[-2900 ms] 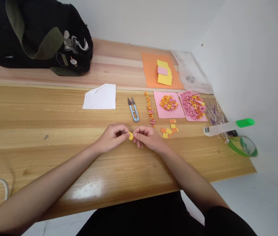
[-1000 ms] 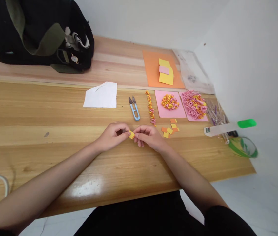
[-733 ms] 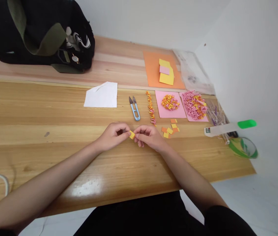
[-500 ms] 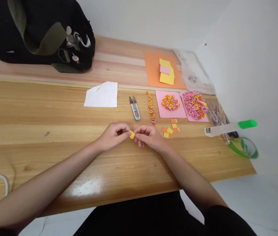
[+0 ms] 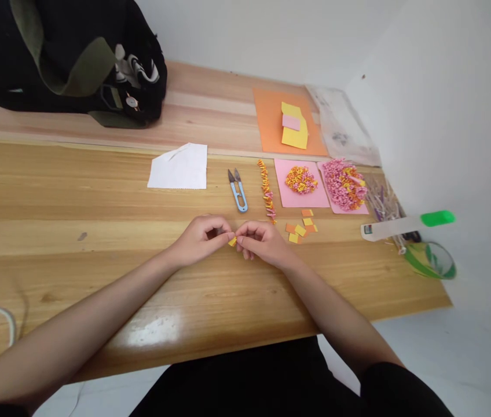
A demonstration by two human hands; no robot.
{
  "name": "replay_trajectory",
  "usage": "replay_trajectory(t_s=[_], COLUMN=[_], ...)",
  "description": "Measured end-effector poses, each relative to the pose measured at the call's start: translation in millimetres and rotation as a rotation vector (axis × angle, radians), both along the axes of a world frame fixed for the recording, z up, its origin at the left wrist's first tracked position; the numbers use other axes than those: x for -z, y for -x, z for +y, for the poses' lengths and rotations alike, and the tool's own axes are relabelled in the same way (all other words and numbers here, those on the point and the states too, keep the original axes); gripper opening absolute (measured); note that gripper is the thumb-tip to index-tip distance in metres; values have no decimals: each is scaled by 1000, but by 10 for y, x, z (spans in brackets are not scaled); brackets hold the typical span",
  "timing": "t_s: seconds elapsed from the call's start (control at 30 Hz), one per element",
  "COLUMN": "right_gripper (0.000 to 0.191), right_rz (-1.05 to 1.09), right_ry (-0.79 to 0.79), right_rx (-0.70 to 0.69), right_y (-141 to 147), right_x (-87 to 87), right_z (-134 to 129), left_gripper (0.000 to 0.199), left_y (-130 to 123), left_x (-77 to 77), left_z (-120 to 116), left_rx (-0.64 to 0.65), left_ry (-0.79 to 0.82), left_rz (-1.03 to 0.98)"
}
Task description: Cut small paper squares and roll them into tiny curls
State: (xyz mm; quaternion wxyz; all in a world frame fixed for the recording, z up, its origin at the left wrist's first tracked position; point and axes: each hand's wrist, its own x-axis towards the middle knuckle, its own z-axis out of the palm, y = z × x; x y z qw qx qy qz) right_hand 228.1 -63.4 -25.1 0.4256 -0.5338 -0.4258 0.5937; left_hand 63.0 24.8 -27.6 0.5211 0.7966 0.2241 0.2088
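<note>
A small yellow paper piece [image 5: 232, 242] is pinched between thumb and fingers of my left hand [image 5: 204, 238]. Its other side is gripped by the fingertips of my right hand [image 5: 263, 240], so both hands meet on it. Part of the paper is hidden behind the fingertips. Just beyond the hands lie blue-handled thread snips [image 5: 240, 197], blades pointing away. A row of small rolled orange, yellow and pink paper pieces [image 5: 266, 188] runs beside them. Right of my right hand, several flat orange and yellow paper pieces [image 5: 300, 230] lie scattered on the table.
Two pink sheets hold a smaller pile of rolled paper [image 5: 301, 180] and a larger pile [image 5: 344, 184]. A glue bottle with a green cap [image 5: 408, 225] and a green tape roll [image 5: 430, 260] are at right. White paper [image 5: 179, 168] and a black bag [image 5: 76, 58] lie at left.
My fingertips have drawn closer together over the yellow paper, and less of it shows. The other things on the table stay where they were.
</note>
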Motion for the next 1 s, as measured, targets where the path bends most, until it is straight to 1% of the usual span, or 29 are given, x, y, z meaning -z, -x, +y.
replay_trajectory(t_s=[0.4,0.6,0.8,1.0], right_gripper=[15,22,29,32], right_rz=[6,14,5,41], right_ry=[17,20,-13,-13], right_rx=[21,10,-1,53], right_y=[9,13,16,28], right_x=[-10,-13,-6,54], right_z=[6,15,-6,36], left_gripper=[27,28,28,30], left_y=[7,5,-7,4], left_x=[4,-8,-12,6], left_z=[0,-3,-2,-2], left_rx=[4,10,0,-28], left_ry=[-15,-19,-17,-5], left_rz=[32,34,18,46])
